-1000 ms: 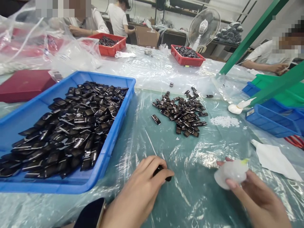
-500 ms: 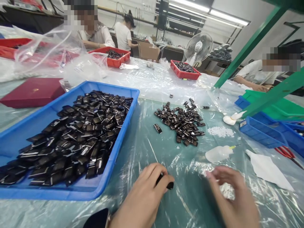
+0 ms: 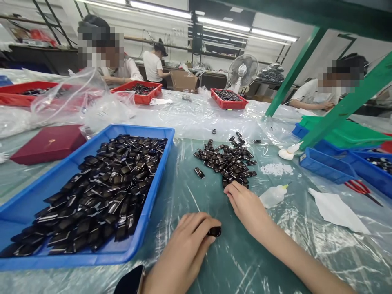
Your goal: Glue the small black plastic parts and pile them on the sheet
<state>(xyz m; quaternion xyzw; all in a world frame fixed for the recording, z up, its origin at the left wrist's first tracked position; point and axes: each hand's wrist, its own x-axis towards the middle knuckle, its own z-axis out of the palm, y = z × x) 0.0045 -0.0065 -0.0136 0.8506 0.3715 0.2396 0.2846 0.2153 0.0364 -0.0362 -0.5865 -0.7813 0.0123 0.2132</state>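
Note:
My left hand [image 3: 186,241] rests on the plastic-covered table and pinches a small glossy black part [image 3: 214,231] between thumb and fingers. My right hand [image 3: 246,204] reaches forward, palm down, its fingertips at the near edge of a loose pile of black parts [image 3: 228,159]; whether it grips one is hidden. A small squeeze bottle [image 3: 272,196] with a yellow tip lies on the table just right of that hand. A blue tray [image 3: 45,196] full of the same black parts sits at the left.
A white paper sheet [image 3: 337,210], red scissors [image 3: 359,188] and blue bins [image 3: 327,165] lie at the right. A dark red box [image 3: 49,143] is at the left. Red trays [image 3: 228,99], a fan [image 3: 243,71] and other seated people are farther back.
My right hand has set down the squeeze bottle and moved forward and left to the pile of parts. My left hand keeps its hold on the black part. The view has tilted up.

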